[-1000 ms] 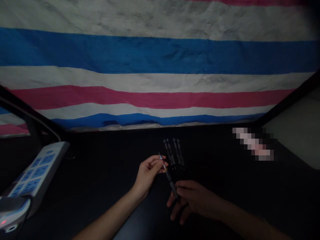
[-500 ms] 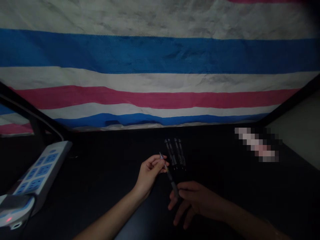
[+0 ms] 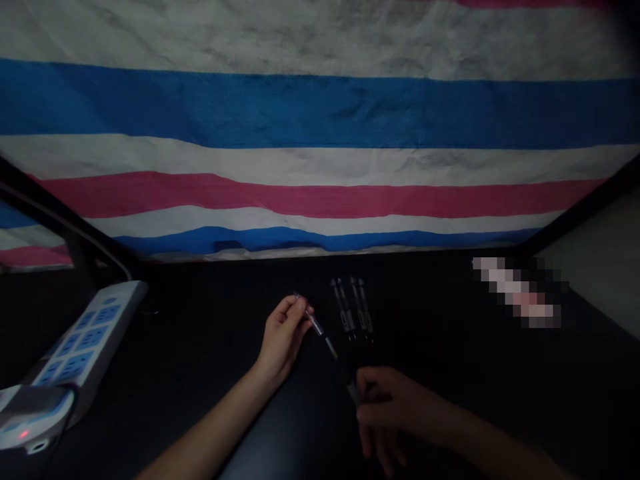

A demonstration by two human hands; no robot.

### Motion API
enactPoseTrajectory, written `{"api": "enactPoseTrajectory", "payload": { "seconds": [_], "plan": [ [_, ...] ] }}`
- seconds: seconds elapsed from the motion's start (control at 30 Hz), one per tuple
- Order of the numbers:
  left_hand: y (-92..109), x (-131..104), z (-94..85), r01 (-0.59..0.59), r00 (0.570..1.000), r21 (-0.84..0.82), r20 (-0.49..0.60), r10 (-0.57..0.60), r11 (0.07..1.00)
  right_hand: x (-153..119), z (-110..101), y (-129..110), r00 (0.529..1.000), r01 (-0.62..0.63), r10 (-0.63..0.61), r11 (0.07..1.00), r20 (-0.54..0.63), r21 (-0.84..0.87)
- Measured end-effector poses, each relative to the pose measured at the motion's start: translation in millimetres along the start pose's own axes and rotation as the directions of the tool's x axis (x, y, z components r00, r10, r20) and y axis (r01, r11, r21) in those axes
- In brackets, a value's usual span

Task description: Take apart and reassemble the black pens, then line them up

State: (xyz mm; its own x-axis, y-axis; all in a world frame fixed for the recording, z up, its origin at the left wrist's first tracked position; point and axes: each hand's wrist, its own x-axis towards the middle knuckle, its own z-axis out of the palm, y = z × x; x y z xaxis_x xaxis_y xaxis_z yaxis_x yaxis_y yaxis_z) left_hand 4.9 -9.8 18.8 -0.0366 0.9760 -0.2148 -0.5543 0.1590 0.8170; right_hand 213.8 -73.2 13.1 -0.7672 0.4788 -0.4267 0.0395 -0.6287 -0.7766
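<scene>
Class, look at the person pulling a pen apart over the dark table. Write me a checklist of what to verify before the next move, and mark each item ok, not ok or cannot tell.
1. Left hand has a pinch grip on the thin inner part of the pen: ok.
2. Right hand holds the dark barrel: ok.
3. Inner part fully clear of the barrel: cannot tell, the picture is too dark.
4. Row of pens lying side by side on the table, apart from both hands: ok.
5. Power strip at far left, away from the hands: ok.
6. Small loose parts on the table: cannot tell.
</scene>
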Motion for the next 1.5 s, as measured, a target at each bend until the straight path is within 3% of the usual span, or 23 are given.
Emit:
{"api": "enactPoseTrajectory", "payload": {
  "seconds": [0.27, 0.57, 0.83, 1.03, 1.23, 1.5],
  "plan": [
    [-1, -6, 3.1, 0.019, 0.999, 0.020, 0.028, -0.019, 1.000, 0, 0, -4, 1.000, 0.004, -0.004, 1.000, 0.003, 0.012],
    [-15, -23, 12.4, -0.056, 0.958, 0.209, 0.287, -0.006, 0.976, 3, 1, -4, 0.988, -0.023, 0.029, 0.999, -0.149, 0.043],
    [-12, -20, 8.6, 0.011, 0.963, 0.208, 0.260, -0.066, 0.978, 3, 0, -4, 0.996, 0.046, -0.033, 0.987, -0.086, 0.156],
    [-11, -22, 10.4, -0.023, 0.978, 0.183, 0.209, -0.016, 0.983, 2, 0, -7, 0.988, 0.009, 0.004, 0.997, -0.155, 0.082],
    [-11, -23, 11.7, -0.016, 0.979, 0.173, 0.204, -0.020, 0.985, 4, -3, 0, 0.990, 0.056, -0.031, 0.983, -0.140, 0.177],
    [-9, -25, 14.2, -0.006, 0.982, 0.183, 0.186, -0.029, 0.983, 4, -1, -1, 0.980, 0.056, -0.025, 0.986, -0.196, 0.155]
  ]
}}
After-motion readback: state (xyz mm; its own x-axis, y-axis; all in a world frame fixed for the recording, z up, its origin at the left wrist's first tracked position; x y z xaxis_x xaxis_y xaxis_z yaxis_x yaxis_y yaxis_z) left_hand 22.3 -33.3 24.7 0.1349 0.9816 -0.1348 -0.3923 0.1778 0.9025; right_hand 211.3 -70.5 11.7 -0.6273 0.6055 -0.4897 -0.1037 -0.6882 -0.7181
